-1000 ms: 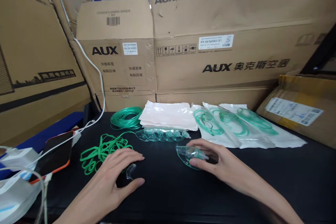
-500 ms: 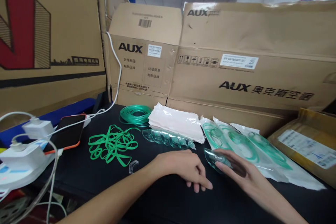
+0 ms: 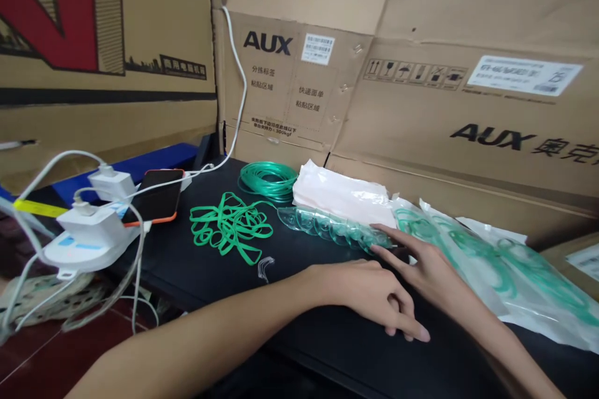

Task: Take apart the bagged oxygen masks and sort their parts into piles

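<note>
A row of overlapping clear green oxygen masks (image 3: pixel 322 224) lies on the black table. My right hand (image 3: pixel 421 262) is at the row's right end, its thumb and index finger on either side of the last mask (image 3: pixel 373 239). My left hand (image 3: pixel 369 293) hovers nearer to me, back upward, its fingers loosely curled with nothing visible in them. Left of the masks lies a tangled green elastic strap (image 3: pixel 231 227), with small clear strips (image 3: pixel 264 268) beside it. Behind are a coil of green tubing (image 3: pixel 267 179) and a stack of white packets (image 3: pixel 339 190).
Clear bags of green tubing (image 3: pixel 496 262) lie to the right. A phone (image 3: pixel 156 196), white chargers on a power strip (image 3: pixel 91 249) and loose cables fill the left. Large cardboard boxes (image 3: pixel 290 87) wall off the back.
My right hand has carried an oxygen mask leftward to the right end of the row. My left hand remains loosely curled. The view has tilted down and turned left.
</note>
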The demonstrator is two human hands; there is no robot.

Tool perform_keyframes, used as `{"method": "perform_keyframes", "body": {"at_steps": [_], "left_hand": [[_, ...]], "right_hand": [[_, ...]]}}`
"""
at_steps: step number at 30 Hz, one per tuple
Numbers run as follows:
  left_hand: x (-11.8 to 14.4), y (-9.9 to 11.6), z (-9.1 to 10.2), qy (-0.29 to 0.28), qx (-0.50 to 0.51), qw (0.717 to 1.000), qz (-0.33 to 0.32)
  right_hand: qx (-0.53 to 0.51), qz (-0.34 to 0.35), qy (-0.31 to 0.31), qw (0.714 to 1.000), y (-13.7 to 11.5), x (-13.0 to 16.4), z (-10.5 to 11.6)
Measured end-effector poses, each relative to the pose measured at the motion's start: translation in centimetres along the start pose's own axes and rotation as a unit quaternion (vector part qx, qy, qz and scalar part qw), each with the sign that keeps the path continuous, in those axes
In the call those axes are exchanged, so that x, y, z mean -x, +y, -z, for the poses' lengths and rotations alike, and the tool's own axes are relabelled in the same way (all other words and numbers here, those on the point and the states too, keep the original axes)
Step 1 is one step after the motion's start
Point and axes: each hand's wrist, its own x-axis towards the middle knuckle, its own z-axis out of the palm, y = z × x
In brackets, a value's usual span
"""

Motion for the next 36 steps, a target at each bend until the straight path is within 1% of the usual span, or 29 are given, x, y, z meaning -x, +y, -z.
{"method": "perform_keyframes", "body": {"at_steps": [3,8,13,15,17,19,21,24,27,30,33,36], "left_hand": [[-0.1,-0.2,-0.1,0.004,0.014,1.0,-0.005],[-0.2,-0.7,-0.5,0.018,0.037,0.999,-0.021],[-0.2,-1.0,-1.1,0.061,0.061,0.996,-0.038],[-0.2,-0.9,-1.2,0.072,0.066,0.994,-0.039],[-0.1,-0.9,-1.3,0.078,0.061,0.994,-0.044],[-0.1,-0.8,-1.3,0.081,0.057,0.994,-0.046],[0.0,-0.7,-1.3,0.081,0.063,0.994,-0.041],[0.0,-0.8,-1.3,0.083,0.075,0.993,-0.036],[0.0,-0.9,-1.4,0.091,0.075,0.992,-0.05],[0.0,-0.9,-1.6,0.098,0.086,0.99,-0.048],[-0.1,-1.0,-2.0,0.113,0.104,0.987,-0.043],[-0.4,-1.0,-2.5,0.119,0.147,0.981,-0.033]], "right_hand": [[0.038,0.033,0.009,0.999,0.0,0.2,-0.1],[0.045,0.057,0.012,0.997,0.3,0.1,-0.6],[0.061,0.083,0.026,0.994,0.8,0.7,-1.4],[0.076,0.087,0.037,0.993,0.8,1.0,-1.6],[0.096,0.083,0.063,0.99,0.5,1.3,-1.4],[0.123,0.066,0.103,0.985,0.4,1.3,-0.6],[0.162,0.034,0.143,0.976,0.9,1.2,0.7],[0.246,-0.04,0.173,0.953,2.9,1.1,3.0],[0.335,-0.126,0.147,0.922,5.6,1.6,4.7],[0.401,-0.185,0.103,0.891,7.4,2.4,5.4],[0.447,-0.209,0.084,0.866,7.7,2.5,6.0],[0.473,-0.214,0.106,0.848,6.8,2.0,7.9]]}}
